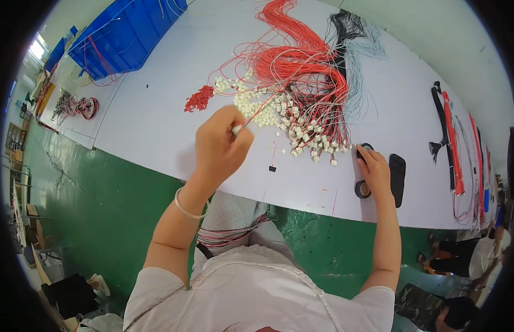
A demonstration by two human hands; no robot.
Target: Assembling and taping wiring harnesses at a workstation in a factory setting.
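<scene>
On the white table (157, 141), red bits (199, 99) lie beyond the left hand (221, 141), white plugs (260, 112) and red wires (301, 62) right of it, black tape (358, 191) by the right hand (377, 172).

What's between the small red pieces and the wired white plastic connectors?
Head view: a heap of loose cream plastic connectors, partly hidden by the left hand.

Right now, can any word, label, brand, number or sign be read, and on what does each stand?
None can be read.
The blue bin, white connectors and flat black object show no legible text.
Any marks in the background, toward the picture's edges, are too small and blurred.
</scene>
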